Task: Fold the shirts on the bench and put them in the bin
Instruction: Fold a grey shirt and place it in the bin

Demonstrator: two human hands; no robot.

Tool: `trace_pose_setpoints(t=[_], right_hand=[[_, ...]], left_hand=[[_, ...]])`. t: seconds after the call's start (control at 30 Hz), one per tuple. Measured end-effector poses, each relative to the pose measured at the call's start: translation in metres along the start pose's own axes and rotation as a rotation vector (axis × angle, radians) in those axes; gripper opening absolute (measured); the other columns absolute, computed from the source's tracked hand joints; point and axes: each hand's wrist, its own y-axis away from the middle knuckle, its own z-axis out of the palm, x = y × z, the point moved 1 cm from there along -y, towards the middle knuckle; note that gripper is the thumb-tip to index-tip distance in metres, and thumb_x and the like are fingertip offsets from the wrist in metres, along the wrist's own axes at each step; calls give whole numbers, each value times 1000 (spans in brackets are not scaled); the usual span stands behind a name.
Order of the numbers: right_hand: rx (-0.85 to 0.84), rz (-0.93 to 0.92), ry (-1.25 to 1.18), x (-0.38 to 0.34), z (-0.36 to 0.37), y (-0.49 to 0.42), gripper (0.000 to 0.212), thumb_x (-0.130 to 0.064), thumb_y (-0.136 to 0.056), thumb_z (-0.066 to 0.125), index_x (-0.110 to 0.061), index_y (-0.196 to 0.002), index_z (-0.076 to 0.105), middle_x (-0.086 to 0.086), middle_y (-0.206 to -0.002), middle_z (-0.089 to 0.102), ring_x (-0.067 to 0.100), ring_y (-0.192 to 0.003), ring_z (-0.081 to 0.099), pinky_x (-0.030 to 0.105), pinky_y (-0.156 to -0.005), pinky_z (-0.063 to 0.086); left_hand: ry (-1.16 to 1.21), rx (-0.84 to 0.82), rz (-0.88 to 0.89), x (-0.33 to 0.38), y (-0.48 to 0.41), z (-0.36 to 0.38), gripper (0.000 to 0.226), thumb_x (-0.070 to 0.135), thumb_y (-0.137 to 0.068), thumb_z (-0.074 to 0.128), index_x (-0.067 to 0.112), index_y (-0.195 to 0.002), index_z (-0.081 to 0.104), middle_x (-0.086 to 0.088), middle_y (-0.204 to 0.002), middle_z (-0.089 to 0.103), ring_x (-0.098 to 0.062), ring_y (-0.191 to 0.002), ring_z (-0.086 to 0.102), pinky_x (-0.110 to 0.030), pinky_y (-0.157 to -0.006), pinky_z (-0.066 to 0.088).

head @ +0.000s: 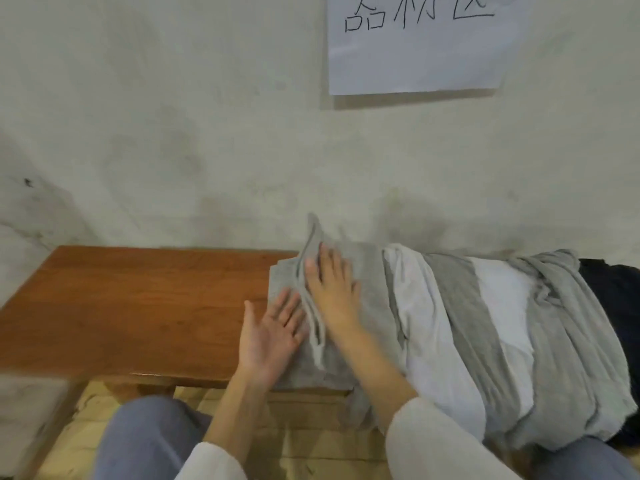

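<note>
Item 1, grey shirt point(365, 271): I log it lying on the table point(138, 299), toward the wooden top's 3 o'clock end, with a raised fold ridge running from 12 to 6.

Item 2, right hand point(332, 289): released, palm down, fingers straight, pressing the shirt just at 3 o'clock of the ridge.

Item 3, left hand point(272, 336): released, palm up, fingertips touching the shirt at 9 o'clock of the ridge.

Item 4, pile of grey and white shirts point(502, 323): at 3 o'clock of the grey shirt, touching it.

Item 5, dark garment point(616, 289): at the pile's 3 o'clock edge.

Item 6, paper sign point(415, 53): on the wall at 12 o'clock.
</note>
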Motion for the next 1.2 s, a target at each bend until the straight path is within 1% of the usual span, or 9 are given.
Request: trace_pose_setpoints(t=[0.13, 0.3, 0.43, 0.6, 0.77, 0.87, 0.97, 1.07, 1.2], right_hand=[[30, -33, 362, 19, 75, -16, 89, -65, -79, -26, -22, -153, -1, 7, -160, -8, 27, -145, -16, 49, -111, -23], [104, -155, 461, 30, 50, -23, 94, -66, -73, -27, -25, -153, 3, 3, -161, -5, 22, -146, -14, 46, -116, -14], [203, -246, 471, 36, 25, -36, 68, -51, -93, 6, -19, -150, 22, 6, -159, 13, 24, -148, 1, 43, -116, -9], [295, -36, 400, 58, -23, -72, 50, -38, -101, 33, -25, -149, 26, 12, -158, 15, 33, -145, 12, 47, -117, 12], [133, -233, 606, 68, -28, -88, 44, -35, -101, 31, -21, -142, 38, 9, -141, 43, 29, -129, 36, 40, -106, 26], [186, -190, 604, 81, -30, -90, 41, -35, -101, 32, -18, -136, 43, 10, -131, 46, 30, -118, 42, 40, -99, 31], [142, -201, 475, 88, -36, -87, 47, -37, -102, 33, -17, -144, 35, 11, -146, 35, 31, -134, 31, 41, -111, 23], [228, -230, 420, 82, -41, -60, 51, -32, -103, 31, -11, -149, 24, 12, -157, 18, 28, -146, 9, 39, -119, 6], [113, -296, 478, 81, -15, -4, 68, -46, -95, 8, -9, -149, 26, 11, -157, 19, 26, -147, 9, 36, -117, 0]], left_hand=[[-28, -57, -77, 8, 7, -7, 71, 57, -83, 48, 10, -136, 50, -18, -135, 54, -35, -127, 49, -49, -110, 34], [-84, -36, -183, 8, 7, 2, 49, 40, -97, 37, 6, -122, 60, -22, -123, 62, -34, -107, 62, -48, -102, 39], [-166, -9, -69, 27, 0, -4, 41, 13, -92, 37, 7, -126, 60, -15, -108, 68, -28, -89, 68, -42, -83, 47], [-311, -9, 36, 60, -31, 7, 82, -18, -81, 30, 24, -151, 18, -16, -140, 44, -28, -104, 60, -35, -73, 52], [-1031, -14, 349, 70, -66, 22, 68, -19, -80, 53, 28, -129, 52, -10, -129, 56, -27, -122, 53, -47, -102, 44], [-1077, 21, 393, 65, -73, 24, 61, -24, -78, 47, 18, -121, 60, -14, -130, 57, -25, -119, 54, -36, -98, 46], [-1162, 168, 496, 59, -75, 26, 55, -19, -81, 45, 5, -130, 53, -13, -131, 53, -21, -117, 51, -30, -97, 44], [-1621, 318, 709, 47, -64, 32, 53, 0, -89, 45, 10, -140, 43, -17, -152, 27, -34, -138, 29, -45, -111, 30], [-2182, 93, 802, -13, -42, 35, 61, 44, -93, 15, 23, -149, 26, -9, -160, 5, -31, -147, 2, -53, -116, 3]])
